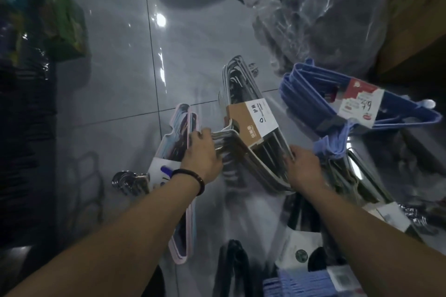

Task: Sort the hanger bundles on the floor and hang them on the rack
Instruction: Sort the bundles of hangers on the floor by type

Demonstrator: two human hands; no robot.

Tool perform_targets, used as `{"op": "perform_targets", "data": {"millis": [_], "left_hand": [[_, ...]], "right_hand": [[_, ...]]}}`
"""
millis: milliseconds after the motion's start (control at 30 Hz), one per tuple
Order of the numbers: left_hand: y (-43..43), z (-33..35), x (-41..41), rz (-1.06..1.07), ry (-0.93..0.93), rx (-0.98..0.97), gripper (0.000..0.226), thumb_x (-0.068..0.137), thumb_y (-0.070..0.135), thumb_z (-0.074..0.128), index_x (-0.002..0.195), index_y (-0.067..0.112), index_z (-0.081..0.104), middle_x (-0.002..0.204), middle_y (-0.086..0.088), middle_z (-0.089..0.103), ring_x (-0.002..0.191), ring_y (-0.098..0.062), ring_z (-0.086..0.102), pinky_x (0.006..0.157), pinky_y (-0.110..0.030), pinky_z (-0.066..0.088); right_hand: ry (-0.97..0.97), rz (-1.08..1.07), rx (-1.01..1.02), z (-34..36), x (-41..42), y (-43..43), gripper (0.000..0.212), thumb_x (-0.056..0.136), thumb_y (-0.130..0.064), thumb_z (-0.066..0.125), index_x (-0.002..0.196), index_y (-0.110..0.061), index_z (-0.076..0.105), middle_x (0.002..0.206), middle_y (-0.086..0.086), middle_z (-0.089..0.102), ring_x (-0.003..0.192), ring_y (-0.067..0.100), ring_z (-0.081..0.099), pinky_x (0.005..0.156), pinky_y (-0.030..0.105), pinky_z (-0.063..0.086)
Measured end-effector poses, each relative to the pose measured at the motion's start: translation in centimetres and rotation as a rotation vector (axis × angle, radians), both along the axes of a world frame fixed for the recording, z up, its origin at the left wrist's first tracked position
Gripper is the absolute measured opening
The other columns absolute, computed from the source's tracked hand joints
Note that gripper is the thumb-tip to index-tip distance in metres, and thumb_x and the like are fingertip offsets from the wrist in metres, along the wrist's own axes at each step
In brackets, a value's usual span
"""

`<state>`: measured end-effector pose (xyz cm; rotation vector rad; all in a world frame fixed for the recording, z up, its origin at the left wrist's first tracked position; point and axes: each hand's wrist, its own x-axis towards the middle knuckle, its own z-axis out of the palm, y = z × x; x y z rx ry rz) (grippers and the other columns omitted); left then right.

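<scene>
Crumpled clear plastic bag, green packet at left, brown box at right edge

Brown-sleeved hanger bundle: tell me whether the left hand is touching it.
Touching. The head view shows the left hand curled round the hooks of the brown-sleeved hanger bundle.
</scene>
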<state>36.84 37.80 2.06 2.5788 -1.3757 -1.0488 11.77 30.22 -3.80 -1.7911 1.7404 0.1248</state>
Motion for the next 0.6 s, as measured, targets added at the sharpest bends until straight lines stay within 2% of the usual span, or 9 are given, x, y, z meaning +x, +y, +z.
{"op": "perform_targets", "data": {"millis": [67, 133, 233, 300, 400, 467, 600], "left_hand": [[0.3, -0.3, -0.1, 0.028, -0.010, 0.005, 0.060, 0.090, 0.019, 0.075, 0.138, 0.020, 0.039, 0.139, -0.013, 0.038, 0.108, -0.038, 0.064, 0.092, -0.046, 0.058], [0.4, -0.5, -0.1, 0.075, -0.023, 0.004, 0.055, 0.091, 0.015, 0.074, 0.135, 0.020, 0.041, 0.136, -0.013, 0.039, 0.105, -0.037, 0.064, 0.090, -0.045, 0.059], [1.0, -0.2, -0.9, 0.063, -0.084, 0.007, 0.056, 0.093, 0.021, 0.071, 0.138, 0.016, 0.039, 0.136, -0.015, 0.038, 0.104, -0.036, 0.064, 0.087, -0.044, 0.061], [2.0, 0.4, -2.0, 0.024, -0.145, -0.051, 0.062, 0.093, 0.025, 0.072, 0.144, 0.014, 0.039, 0.140, -0.016, 0.036, 0.108, -0.034, 0.063, 0.090, -0.045, 0.061], [4.1, 1.5, -5.7, -0.136, -0.200, -0.216, 0.054, 0.088, 0.025, 0.071, 0.137, 0.017, 0.049, 0.138, -0.014, 0.043, 0.113, -0.033, 0.057, 0.093, -0.046, 0.056], [5.8, 2.0, -9.6, -0.183, -0.082, -0.233, 0.043, 0.088, 0.026, 0.068, 0.128, 0.019, 0.053, 0.132, -0.011, 0.047, 0.109, -0.033, 0.055, 0.091, -0.047, 0.053], [10.1, 1.8, -18.1, -0.211, 0.260, 0.034, 0.031, 0.096, 0.032, 0.061, 0.125, 0.022, 0.056, 0.130, -0.007, 0.053, 0.118, -0.032, 0.055, 0.101, -0.047, 0.050]], "right_hand": [[0.003, 0.048, 0.017, 0.3, 0.0, -0.1, 0.013, 0.101, -0.026, 0.058, 0.101, -0.016, 0.067, 0.094, 0.017, 0.071, 0.087, 0.039, 0.067, 0.083, 0.051, 0.058], [0.027, 0.109, 0.063, 0.9, -0.1, -0.5, 0.019, 0.101, -0.028, 0.060, 0.111, -0.014, 0.068, 0.105, 0.020, 0.073, 0.097, 0.042, 0.067, 0.089, 0.050, 0.056], [0.038, 0.140, 0.154, 1.8, -0.4, -0.9, 0.039, 0.100, -0.033, 0.062, 0.135, -0.016, 0.063, 0.123, 0.020, 0.071, 0.110, 0.041, 0.067, 0.099, 0.047, 0.054], [0.020, 0.084, 0.153, 3.0, -1.0, -0.1, 0.056, 0.100, -0.036, 0.062, 0.150, -0.015, 0.051, 0.136, 0.024, 0.062, 0.119, 0.042, 0.062, 0.105, 0.047, 0.050], [-0.073, -0.079, 0.042, 5.8, -3.1, 3.0, 0.054, 0.101, -0.030, 0.062, 0.147, -0.004, 0.049, 0.143, 0.026, 0.048, 0.129, 0.041, 0.051, 0.108, 0.043, 0.041], [-0.108, -0.189, -0.020, 7.6, -5.5, 5.6, 0.045, 0.100, -0.026, 0.063, 0.139, -0.006, 0.054, 0.141, 0.022, 0.047, 0.127, 0.038, 0.050, 0.108, 0.042, 0.041], [-0.062, -0.380, -0.077, 9.4, -13.0, 11.5, 0.030, 0.097, -0.016, 0.066, 0.123, -0.002, 0.060, 0.127, 0.020, 0.052, 0.115, 0.038, 0.052, 0.099, 0.042, 0.042]]}}
